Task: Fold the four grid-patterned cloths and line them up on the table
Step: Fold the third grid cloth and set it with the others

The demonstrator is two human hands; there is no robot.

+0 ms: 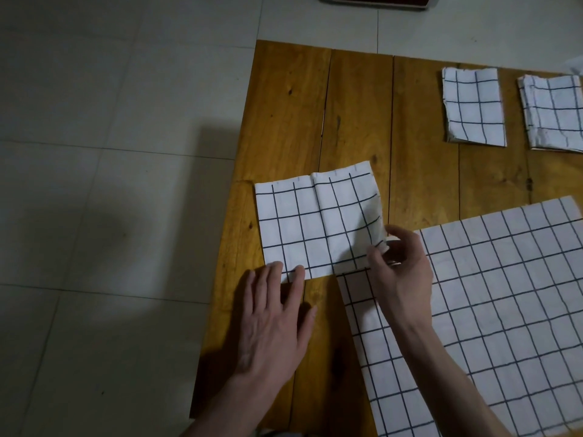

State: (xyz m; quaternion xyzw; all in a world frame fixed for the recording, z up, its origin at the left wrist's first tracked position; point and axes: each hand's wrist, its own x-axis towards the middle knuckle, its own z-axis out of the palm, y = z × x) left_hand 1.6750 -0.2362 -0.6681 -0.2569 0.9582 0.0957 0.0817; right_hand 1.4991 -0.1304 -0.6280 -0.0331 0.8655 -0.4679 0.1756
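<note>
Plank table (356,121) – half-folded grid cloth (315,222) near its left edge | your left hand (274,316) flat, fingers spread on the cloth's near edge | your right hand (400,272) pinches its right corner | unfolded cloth (492,310) just right; two folded squares (473,105) (555,111) at the far right.

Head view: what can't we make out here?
- Far-right folded cloth: right side cut off by the frame edge.
- Unfolded cloth: right and bottom edges run out of frame; the right hand and forearm cover its near-left part.
- Half-folded cloth: the pinched right corner is hidden by fingers; layer count unreadable.
- Its near-left corner: under the left hand.
- Dark object at top: cropped, unidentifiable.
</note>
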